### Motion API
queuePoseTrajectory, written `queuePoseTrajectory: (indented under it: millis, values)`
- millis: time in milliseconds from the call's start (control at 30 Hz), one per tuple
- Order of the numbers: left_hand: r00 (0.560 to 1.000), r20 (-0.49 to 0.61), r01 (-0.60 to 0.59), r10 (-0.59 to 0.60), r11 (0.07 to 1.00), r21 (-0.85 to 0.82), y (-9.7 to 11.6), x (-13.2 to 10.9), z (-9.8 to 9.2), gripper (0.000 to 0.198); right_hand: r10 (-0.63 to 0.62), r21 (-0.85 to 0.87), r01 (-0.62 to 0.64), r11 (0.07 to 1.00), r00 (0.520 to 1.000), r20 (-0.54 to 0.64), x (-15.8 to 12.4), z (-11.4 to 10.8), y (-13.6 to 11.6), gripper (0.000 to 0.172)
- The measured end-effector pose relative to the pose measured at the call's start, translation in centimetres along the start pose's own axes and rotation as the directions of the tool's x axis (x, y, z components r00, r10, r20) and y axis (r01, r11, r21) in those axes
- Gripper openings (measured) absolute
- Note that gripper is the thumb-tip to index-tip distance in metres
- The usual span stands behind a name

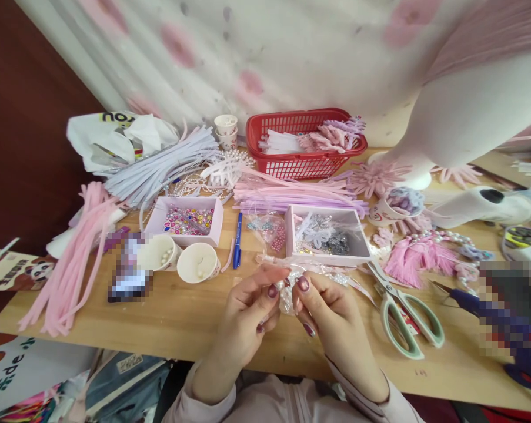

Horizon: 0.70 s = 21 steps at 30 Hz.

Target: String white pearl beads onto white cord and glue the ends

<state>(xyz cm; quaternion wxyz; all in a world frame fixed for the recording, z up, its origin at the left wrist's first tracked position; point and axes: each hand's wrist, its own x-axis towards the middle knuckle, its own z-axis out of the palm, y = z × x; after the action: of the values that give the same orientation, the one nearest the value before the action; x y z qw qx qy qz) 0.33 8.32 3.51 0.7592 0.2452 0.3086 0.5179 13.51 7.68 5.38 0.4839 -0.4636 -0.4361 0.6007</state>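
Note:
Both my hands meet at the middle of the table's front part, fingers pinched round a small cluster of clear and pearly white beads (288, 301). My left hand (254, 308) grips its left side between thumb and forefinger. On the other side, my right hand (324, 311) pinches the cluster the same way. The fingers hide much of the beadwork, so its shape and any thread within are not plain. Just beyond the hands stands a white box (331, 255) of clear and silvery bits. A blue pen (237, 241) lies to the left of it.
Paper cups (198, 264) and a box of colourful gems (184, 220) stand left. Pink pipe cleaners (71, 258) hang over the front edge. At the back is a red basket (304, 161). Scissors (406, 320), a pink tassel (419, 257) and a blue glue gun (472, 302) lie right.

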Motion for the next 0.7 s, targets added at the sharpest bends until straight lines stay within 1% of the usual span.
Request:
queuePoseTrajectory:
  millis: [100,200,300,400,533,700]
  values:
    - [1.000,-0.002,0.021,-0.021,1.000,0.004,-0.12,-0.19,-0.04,0.024,-0.136,-0.158,0.119,0.980,0.986,-0.098,-0.24,0.22,0.09,0.048]
    - [1.000,-0.009,0.028,-0.028,1.000,-0.010,-0.25,-0.38,-0.11,0.021,-0.330,-0.378,0.246,0.892,0.928,-0.175,-0.51,0.26,0.29,0.044]
    - [1.000,-0.001,0.022,-0.022,1.000,-0.010,-0.37,-0.42,-0.12,0.019,-0.452,-0.511,0.308,0.802,0.873,-0.183,-0.58,0.18,0.49,0.036]
    - [1.000,-0.006,0.005,-0.005,1.000,0.017,-0.49,-0.33,-0.11,0.020,-0.526,-0.591,0.341,0.731,0.833,-0.170,-0.44,0.16,0.63,0.032]
    - [1.000,-0.018,0.015,-0.014,0.999,0.044,-0.60,-0.30,-0.19,0.021,-0.606,-0.673,0.373,0.639,0.783,-0.141,-0.25,0.27,0.67,0.028]
    - [1.000,-0.028,0.015,-0.013,0.998,0.059,-0.56,-0.32,-0.16,0.024,-0.634,-0.714,0.371,0.593,0.762,-0.131,-0.24,0.29,0.70,0.026]
